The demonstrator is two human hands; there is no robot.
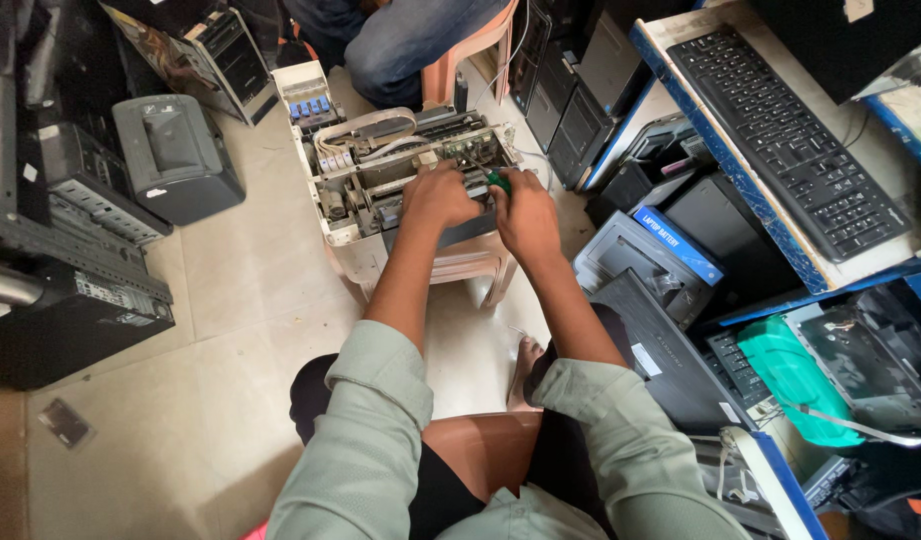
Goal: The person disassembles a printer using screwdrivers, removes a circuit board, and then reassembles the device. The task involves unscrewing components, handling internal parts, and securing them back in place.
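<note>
An opened white printer with its cover off lies on a pale plastic stool in front of me. Its ribbon cables, ink cartridges and inner frame are exposed. My left hand rests on the printer's inner mechanism and presses down on a part there. My right hand is closed around a green-handled screwdriver whose tip points into the printer; the shaft is hidden by my fingers.
A grey printer and black computer cases stand on the tiled floor at left. Another person in jeans sits behind the stool. At right are a keyboard on a blue-edged desk, stacked printers and a blue box.
</note>
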